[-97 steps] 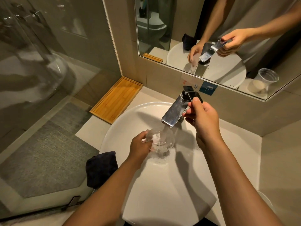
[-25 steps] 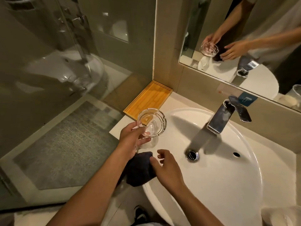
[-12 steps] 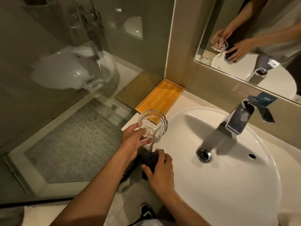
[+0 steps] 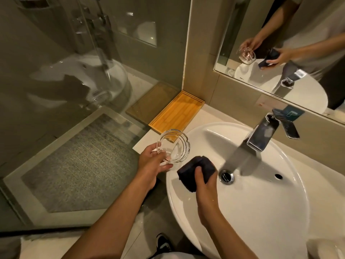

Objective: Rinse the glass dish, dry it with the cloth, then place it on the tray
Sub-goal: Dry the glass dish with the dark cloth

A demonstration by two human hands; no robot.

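Glass dish [image 4: 174, 146] held above white sink [image 4: 261, 212] rim (bathroom).

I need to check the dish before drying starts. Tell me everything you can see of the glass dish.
The glass dish is round, clear and thick-walled, with notches along its rim. It is held tilted in the air by the left hand, over the sink's left edge, apart from the dark cloth in the right hand. It appears empty.

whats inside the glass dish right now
Nothing solid shows inside the round clear glass dish, held in the left hand; any water drops are too fine to tell. The dark folded cloth is outside it, in the right hand. Fingers cover part of its near side.
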